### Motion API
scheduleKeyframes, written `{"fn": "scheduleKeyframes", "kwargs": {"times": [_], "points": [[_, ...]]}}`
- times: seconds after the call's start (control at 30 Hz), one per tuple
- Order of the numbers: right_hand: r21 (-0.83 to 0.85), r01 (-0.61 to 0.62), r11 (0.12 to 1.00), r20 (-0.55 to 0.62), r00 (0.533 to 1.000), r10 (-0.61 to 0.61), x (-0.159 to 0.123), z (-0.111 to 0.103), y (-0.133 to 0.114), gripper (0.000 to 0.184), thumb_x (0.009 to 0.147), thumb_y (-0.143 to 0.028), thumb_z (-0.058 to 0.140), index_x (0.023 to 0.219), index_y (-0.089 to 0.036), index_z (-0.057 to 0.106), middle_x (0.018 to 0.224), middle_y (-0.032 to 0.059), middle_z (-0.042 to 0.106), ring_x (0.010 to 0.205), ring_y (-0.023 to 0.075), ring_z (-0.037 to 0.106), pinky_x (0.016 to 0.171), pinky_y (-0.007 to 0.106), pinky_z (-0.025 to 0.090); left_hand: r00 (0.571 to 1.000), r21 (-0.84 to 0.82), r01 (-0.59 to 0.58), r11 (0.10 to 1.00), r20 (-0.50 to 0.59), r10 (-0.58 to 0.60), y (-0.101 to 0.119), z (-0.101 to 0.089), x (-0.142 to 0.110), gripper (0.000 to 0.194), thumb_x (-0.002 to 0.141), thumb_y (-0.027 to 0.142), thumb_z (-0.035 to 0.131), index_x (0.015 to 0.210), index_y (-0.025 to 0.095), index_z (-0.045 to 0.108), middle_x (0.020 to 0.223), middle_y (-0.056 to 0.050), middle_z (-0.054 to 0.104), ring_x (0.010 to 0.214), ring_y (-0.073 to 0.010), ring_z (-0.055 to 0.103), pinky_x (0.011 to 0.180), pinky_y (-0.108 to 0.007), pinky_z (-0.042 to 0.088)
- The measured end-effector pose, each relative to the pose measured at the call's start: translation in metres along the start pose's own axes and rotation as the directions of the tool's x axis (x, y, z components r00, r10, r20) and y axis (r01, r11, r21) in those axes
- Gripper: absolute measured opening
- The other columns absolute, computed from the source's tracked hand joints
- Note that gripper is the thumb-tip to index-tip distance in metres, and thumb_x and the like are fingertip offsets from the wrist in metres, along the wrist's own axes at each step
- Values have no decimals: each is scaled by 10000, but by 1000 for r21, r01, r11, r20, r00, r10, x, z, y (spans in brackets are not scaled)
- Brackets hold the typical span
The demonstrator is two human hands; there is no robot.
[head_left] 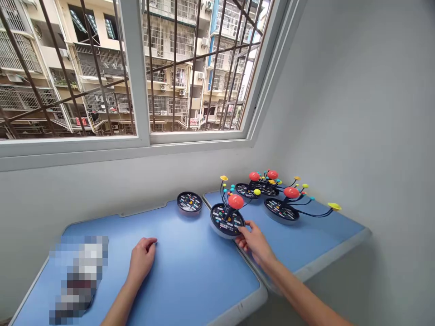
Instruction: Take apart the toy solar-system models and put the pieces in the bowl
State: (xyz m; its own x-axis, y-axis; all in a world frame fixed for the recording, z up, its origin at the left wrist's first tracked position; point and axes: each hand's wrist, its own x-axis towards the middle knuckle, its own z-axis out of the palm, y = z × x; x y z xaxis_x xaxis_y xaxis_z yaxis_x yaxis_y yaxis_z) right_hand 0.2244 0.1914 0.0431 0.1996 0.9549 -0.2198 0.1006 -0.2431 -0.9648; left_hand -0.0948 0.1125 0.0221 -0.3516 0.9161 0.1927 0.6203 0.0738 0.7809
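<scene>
Dish [220,222] with red ball [235,202] and coloured beads [257,192] is grasped by the right grip [255,242] at its rim, near where two blue benches [190,271] meet. Three similar dishes [280,211] stand behind and to the right, seemingly complete. Plain dish [189,202], without ball or beads, seems not yet fitted. Left grip [142,256] lies relaxed, nothing seen in it.

Right hand [254,242] partly hidden by held disc [221,232]; small labels [224,223] beyond its thumb [245,232] unreadable. Item [79,283] left of left hand's [142,256] fingers [148,240] pixelated, can't tell. Both forearms [120,296] cut off, bottom edge.
</scene>
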Motion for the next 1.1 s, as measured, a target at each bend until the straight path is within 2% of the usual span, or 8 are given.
{"fn": "scheduleKeyframes", "kwargs": {"times": [0.1, 0.23, 0.37, 0.47, 0.7, 0.87, 1.0, 1.1], "points": [[22, 37, 999, 121, 992, -39, -31, 19, 6, 169, 826, -255, 478, 964, -178, 420, 404, -90, 506, 282, 79, 426, 253, 128, 245, 999, -19, -16, 1000, -53, 15, 9, 2, -6, 308, 720, 265, 398, 798, 164, 678, 708, -37, 650, 585, -167, 586, 594, -297, 469], [62, 35, 997, 270, 961, -50, -70, 58, 20, 368, 711, -416, 545, 957, -197, 380, 379, -75, 535, 273, 96, 439, 247, 128, 246, 993, -54, -95, 994, -80, 91, 30, 4, -25, 311, 777, 287, 405, 898, 171, 668, 790, -44, 677, 611, -157, 584, 587, -281, 474], [88, 2, 996, 371, 928, -35, -99, 92, 32, 490, 675, -541, 548, 971, -200, 356, 407, -67, 552, 283, 106, 466, 259, 143, 278, 976, -46, -204, 978, -79, 200, 44, 3, -44, 231, 730, 250, 522, 888, 200, 682, 835, -43, 680, 802, -193, 576, 746, -319, 463], [91, -6, 996, 404, 914, -32, -111, 107, 37, 555, 668, -582, 562, 1008, -202, 345, 433, -67, 560, 308, 118, 500, 271, 150, 308, 972, -6, -218, 976, -91, 217, 44, 0, -50, 232, 668, 210, 609, 886, 207, 689, 904, -54, 678, 875, -235, 544, 830, -398, 412], [55, -33, 998, 531, 847, -1, -113, 107, 49, 738, 668, -589, 585, 1184, -168, 268, 459, -58, 585, 301, 117, 507, 270, 154, 333, 984, 87, -175, 981, 34, 172, 42, -4, -46, 191, 700, 216, 627, 870, 273, 693, 758, -8, 683, 807, -220, 527, 804, -416, 346], [56, -63, 996, 583, 812, 19, -120, 104, 53, 845, 634, -569, 634, 1243, -158, 215, 546, -35, 616, 360, 125, 555, 318, 177, 390, 981, 51, -177, 983, 85, 173, 38, -1, -45, 203, 687, 262, 665, 887, 293, 681, 814, 3, 687, 834, -221, 510, 820, -417, 331], [-26, -28, 999, 556, 830, 38, -120, 104, 45, 685, 672, -601, 565, 1154, -181, 318, 563, -33, 603, 372, 117, 536, 309, 171, 358, 984, 1, -170, 986, 47, 169, 31, -3, -48, 280, 654, 194, 665, 922, 272, 677, 972, -35, 646, 941, -247, 499, 860, -421, 363], [-120, 107, 987, 525, 851, -29, -107, 102, 35, 514, 724, -597, 493, 1020, -183, 417, 528, -69, 529, 369, 84, 467, 313, 160, 331, 999, -28, -46, 999, -23, 45, 24, -7, -50, 417, 621, 166, 641, 1034, 229, 644, 1125, -85, 546, 1073, -273, 454, 925, -426, 365]]}}
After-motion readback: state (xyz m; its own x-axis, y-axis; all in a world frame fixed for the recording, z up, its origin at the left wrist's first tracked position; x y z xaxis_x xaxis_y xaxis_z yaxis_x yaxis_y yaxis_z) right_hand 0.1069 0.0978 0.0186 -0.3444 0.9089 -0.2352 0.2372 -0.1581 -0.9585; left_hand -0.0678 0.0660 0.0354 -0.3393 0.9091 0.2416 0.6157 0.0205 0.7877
